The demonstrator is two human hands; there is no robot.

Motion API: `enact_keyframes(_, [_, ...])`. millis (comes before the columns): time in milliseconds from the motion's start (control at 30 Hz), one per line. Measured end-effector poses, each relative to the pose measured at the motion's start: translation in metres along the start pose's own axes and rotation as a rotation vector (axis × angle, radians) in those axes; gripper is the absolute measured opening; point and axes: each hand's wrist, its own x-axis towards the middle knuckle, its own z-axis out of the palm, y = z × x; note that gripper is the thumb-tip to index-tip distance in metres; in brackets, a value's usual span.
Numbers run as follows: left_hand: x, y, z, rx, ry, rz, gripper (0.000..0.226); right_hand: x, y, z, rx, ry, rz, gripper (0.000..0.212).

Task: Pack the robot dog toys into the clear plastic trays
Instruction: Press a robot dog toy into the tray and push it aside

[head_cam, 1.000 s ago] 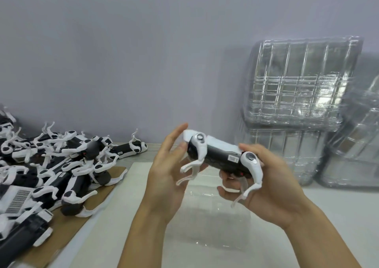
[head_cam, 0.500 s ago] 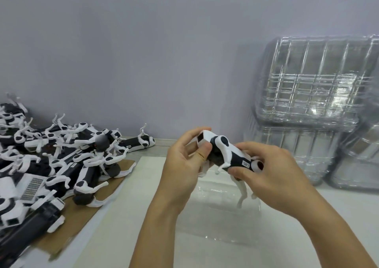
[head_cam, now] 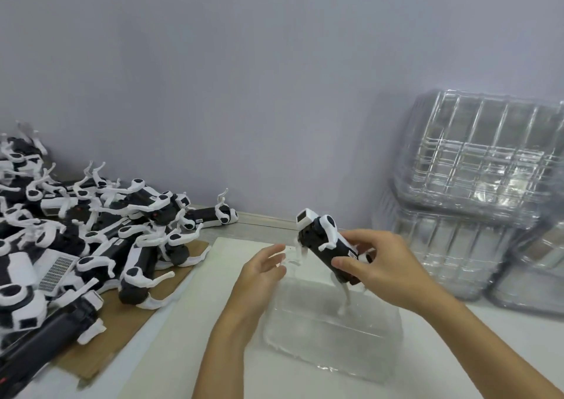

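Note:
My right hand point(head_cam: 378, 264) grips a black-and-white robot dog toy point(head_cam: 323, 240) by its rear half, tilted with the head end up and to the left, its legs hanging toward a clear plastic tray point(head_cam: 332, 334) on the white board below. My left hand point(head_cam: 259, 273) hovers just left of the toy with fingers relaxed and apart, holding nothing. The hand seems to sit a short gap away from the toy's front leg.
A heap of robot dog toys point(head_cam: 91, 240) lies on brown cardboard point(head_cam: 122, 334) at the left. Stacks of clear plastic trays point(head_cam: 476, 166) stand against the wall at the right. A white board point(head_cam: 189, 322) covers the table under the tray.
My left hand has let go of the toy's front end and opened. The right hand now holds the toy alone, tilted more upright over the tray.

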Motion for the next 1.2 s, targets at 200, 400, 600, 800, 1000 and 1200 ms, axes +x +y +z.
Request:
enact_keyframes(200, [0.002, -0.007, 0.012, -0.043, -0.069, -0.011, 0.036, -0.006, 0.011, -0.001, -0.197, -0.122, -0.042, 0.034])
enact_keyframes(400, [0.002, -0.007, 0.014, -0.016, 0.036, 0.003, 0.036, 0.001, -0.002, -0.012, -0.548, -0.170, -0.105, 0.041])
enact_keyframes(600, [0.002, -0.008, 0.021, 0.014, 0.021, 0.009, 0.038, -0.004, -0.001, -0.008, -0.628, -0.250, -0.057, 0.044])
enact_keyframes(800, [0.000, -0.007, 0.022, 0.022, 0.047, 0.015, 0.037, 0.000, 0.000, -0.009, -0.639, -0.309, -0.029, 0.040])
enact_keyframes(1000, [0.001, -0.007, 0.023, 0.048, 0.036, 0.031, 0.037, 0.001, 0.007, -0.001, -0.666, -0.332, -0.011, 0.041])
enact_keyframes(1200, [0.001, -0.007, 0.024, 0.040, 0.050, 0.040, 0.038, -0.002, 0.014, 0.006, -0.617, -0.297, -0.018, 0.054])
